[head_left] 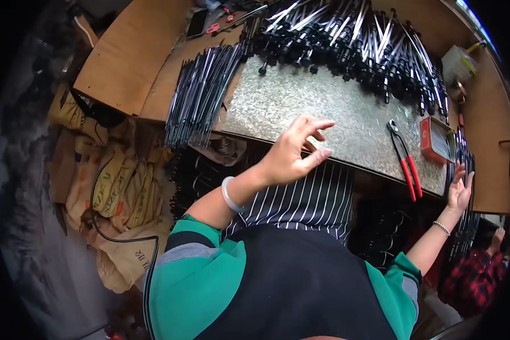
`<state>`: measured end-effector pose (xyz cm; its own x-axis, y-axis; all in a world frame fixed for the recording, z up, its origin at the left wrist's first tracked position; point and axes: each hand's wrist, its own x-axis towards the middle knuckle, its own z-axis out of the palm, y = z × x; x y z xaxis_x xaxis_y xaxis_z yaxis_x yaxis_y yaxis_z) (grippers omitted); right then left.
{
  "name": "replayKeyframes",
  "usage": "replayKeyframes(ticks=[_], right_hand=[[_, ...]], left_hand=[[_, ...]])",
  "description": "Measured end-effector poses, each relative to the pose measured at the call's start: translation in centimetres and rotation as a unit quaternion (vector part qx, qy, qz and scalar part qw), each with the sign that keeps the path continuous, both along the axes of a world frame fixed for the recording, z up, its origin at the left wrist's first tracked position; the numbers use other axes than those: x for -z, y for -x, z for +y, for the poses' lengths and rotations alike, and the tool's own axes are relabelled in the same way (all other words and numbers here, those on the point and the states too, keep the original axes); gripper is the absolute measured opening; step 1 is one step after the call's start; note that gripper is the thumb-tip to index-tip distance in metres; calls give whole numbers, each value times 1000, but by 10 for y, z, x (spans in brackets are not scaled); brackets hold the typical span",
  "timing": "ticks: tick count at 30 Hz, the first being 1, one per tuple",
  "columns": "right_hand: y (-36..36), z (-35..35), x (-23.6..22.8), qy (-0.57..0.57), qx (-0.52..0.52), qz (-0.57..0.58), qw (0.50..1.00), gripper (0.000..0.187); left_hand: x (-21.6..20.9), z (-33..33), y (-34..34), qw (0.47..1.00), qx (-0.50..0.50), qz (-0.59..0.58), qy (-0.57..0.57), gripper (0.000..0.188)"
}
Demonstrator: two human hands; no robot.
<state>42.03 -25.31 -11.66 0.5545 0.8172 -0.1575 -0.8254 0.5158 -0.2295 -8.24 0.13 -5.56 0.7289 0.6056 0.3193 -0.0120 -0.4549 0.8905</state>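
Over the front edge of a speckled grey work plate (pixel 289 93), my left hand (pixel 298 148) is held with its fingers apart and nothing in them. My right hand (pixel 460 191) is off at the right end of the bench, fingers stretched out, beside a bundle of thin dark rods (pixel 464 229). Nothing shows in that hand. Between the two hands lie cutting pliers with red handles (pixel 407 164), their grips sticking out past the front edge. A small open red box (pixel 435 139) stands right of the pliers, close to my right hand.
A large heap of silver-and-black rods (pixel 331 37) covers the back of the bench. More thin dark rods (pixel 201 93) are stacked at the left. Wooden side panels (pixel 127 56) enclose the bench. Sacks (pixel 124 187) fill the floor at left. Another person's checkered sleeve (pixel 476 277) is at lower right.
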Motion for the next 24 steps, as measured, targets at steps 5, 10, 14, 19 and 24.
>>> replayKeyframes(ticks=[5,10,14,19,24], right_hand=[[22,-13,-1,76,-60,-131,987,51],[130,13,-38,239,-44,-423,873,41],[207,54,-47,301,-83,-505,804,35],[233,84,-26,321,-26,-628,708,29],[246,105,-20,404,107,-800,431,35]], left_hand=[[-2,141,110,859,-397,146,-289,29],[40,249,211,734,-535,412,-75,39],[55,258,231,810,-401,120,410,34],[43,247,202,851,-432,200,219,38],[20,229,187,772,-504,366,-125,40]])
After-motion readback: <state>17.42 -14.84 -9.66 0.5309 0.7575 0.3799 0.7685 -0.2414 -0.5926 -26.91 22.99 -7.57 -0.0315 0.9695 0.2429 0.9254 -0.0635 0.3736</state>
